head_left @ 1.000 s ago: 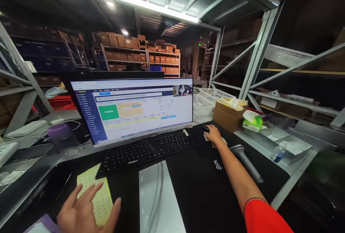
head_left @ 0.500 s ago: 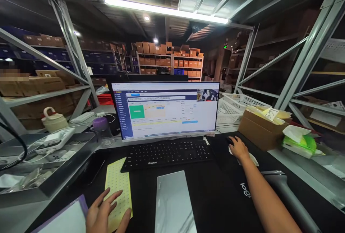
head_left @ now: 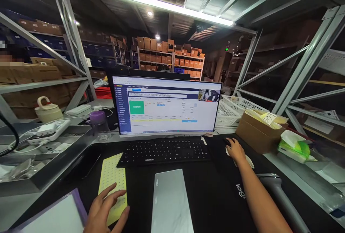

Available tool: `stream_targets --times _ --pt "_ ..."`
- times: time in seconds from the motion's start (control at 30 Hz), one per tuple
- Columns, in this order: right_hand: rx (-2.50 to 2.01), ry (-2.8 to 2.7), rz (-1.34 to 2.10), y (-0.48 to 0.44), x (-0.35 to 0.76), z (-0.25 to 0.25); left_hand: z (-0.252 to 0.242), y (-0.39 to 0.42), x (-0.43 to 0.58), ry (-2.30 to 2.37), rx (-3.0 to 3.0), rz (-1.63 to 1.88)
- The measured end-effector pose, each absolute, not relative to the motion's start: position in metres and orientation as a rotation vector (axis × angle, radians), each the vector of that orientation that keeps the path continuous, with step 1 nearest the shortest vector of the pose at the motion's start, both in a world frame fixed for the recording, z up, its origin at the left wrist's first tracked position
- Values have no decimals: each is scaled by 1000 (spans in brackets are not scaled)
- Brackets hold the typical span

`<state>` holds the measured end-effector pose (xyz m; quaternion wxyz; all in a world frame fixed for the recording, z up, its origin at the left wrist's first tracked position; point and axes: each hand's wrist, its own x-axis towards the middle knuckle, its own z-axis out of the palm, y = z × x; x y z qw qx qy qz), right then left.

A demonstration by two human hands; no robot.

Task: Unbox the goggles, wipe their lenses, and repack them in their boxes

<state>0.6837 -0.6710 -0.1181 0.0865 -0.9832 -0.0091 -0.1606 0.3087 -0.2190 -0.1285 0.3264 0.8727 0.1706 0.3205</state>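
Observation:
My left hand (head_left: 105, 209) is open, its fingers spread over the lower part of a yellow sheet (head_left: 113, 172) printed with rows of small marks. Whether the fingertips touch the sheet I cannot tell. To the right, my right hand (head_left: 236, 151) curls over a computer mouse, which it mostly hides, on a black desk mat (head_left: 215, 193). A pale cloth-like thing (head_left: 249, 161) lies under the wrist. Between the hands lies a silvery flat panel (head_left: 171, 200), below a black keyboard (head_left: 164, 152). Behind stands a lit monitor (head_left: 164, 109) with a page of text and a green block.
A handheld scanner (head_left: 277, 193) lies right of my forearm. Beyond it are a cardboard box (head_left: 256, 132) of papers, a tissue pack (head_left: 296, 145) and white baskets (head_left: 229, 112). On the left are a grey tray (head_left: 51, 164), a purple-lidded cup (head_left: 99, 125) and a dark phone (head_left: 84, 161).
The view has shifted slightly, so the desk things sit a little further left. My left hand stays over the yellow sheet and my right hand stays on the mouse.

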Motion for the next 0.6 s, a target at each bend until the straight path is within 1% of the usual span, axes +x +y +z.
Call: stream_targets --times 0.17,0.27,0.47,0.6 --pt "-2924 -31 -464 -674 687 -122 -121 -217 311 487 2296 891" --pt "-2916 -16 -479 -676 688 -123 -123 -208 312 491 2332 821" --pt "-2864 -21 -629 -671 679 -114 -125 -199 307 518 2663 560" --pt "-2784 -133 -787 -662 666 -92 -93 -209 296 658 2800 290"
